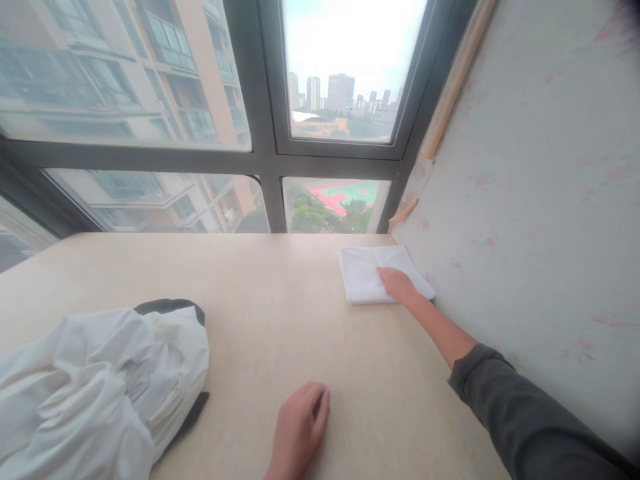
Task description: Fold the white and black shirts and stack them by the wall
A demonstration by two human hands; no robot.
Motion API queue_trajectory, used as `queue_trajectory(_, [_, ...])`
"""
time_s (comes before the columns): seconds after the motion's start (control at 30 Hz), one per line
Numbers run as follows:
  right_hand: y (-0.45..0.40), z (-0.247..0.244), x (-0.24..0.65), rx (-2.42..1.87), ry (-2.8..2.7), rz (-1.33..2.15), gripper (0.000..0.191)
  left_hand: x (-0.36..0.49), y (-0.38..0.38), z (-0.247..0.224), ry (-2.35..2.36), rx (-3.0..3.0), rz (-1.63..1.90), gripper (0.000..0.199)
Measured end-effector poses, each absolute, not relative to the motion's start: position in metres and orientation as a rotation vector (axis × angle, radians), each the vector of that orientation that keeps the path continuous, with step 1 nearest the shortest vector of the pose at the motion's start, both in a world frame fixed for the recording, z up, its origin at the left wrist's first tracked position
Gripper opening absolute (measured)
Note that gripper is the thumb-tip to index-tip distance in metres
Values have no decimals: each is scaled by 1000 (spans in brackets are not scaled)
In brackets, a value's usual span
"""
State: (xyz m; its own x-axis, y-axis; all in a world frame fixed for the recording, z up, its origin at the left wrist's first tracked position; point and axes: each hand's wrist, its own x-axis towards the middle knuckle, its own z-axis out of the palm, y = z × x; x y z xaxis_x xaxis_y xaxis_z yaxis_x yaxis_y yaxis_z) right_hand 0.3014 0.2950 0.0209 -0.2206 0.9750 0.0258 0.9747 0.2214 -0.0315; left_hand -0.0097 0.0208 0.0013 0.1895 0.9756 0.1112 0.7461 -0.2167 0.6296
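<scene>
A folded white cloth (363,277) lies flat at the back right of the pale surface, close to the papered wall. My right hand (399,287) is on it, closed at its right part, with the thumb on top and the other fingers mostly hidden. Low in the middle of the view, my left hand (301,423) is loosely curled just above or on the surface, and nothing shows in it. To its left is a crumpled heap of white fabric (100,380), with dark parts (173,307) showing at its edges.
The pale surface (260,320) runs back to a dark-framed window (277,163). A flower-patterned wall (525,220) bounds the right side, its covering torn near the window corner. Buildings and a sports court show outside.
</scene>
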Motion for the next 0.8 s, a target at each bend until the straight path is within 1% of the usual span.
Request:
queue_trajectory(0.1, [294,22,299,-1986,-2413,-80,29,-9,20,1,1616,2033,684,34])
queue_trajectory(0.17, [294,24,298,-2006,-2387,-129,26,-10,20,0,1624,2030,676,34])
queue_trajectory(0.27, [293,28,299,-2004,-2323,-174,29,-10,20,-2,1634,2023,678,34])
queue_trajectory(0.43, [290,42,312,-1990,-2143,-229,40,-9,20,0,1644,2002,690,34])
queue_trajectory(0.6, [293,57,330,-1847,-2114,-127,39,-8,20,5,1641,1986,695,36])
queue_trajectory(0.73, [296,48,329,-1806,-2269,-35,37,-8,20,7,1635,1973,722,36])
queue_trajectory(0.8, [296,37,322,-1821,-2321,-6,41,-8,20,7,1634,1966,736,35])
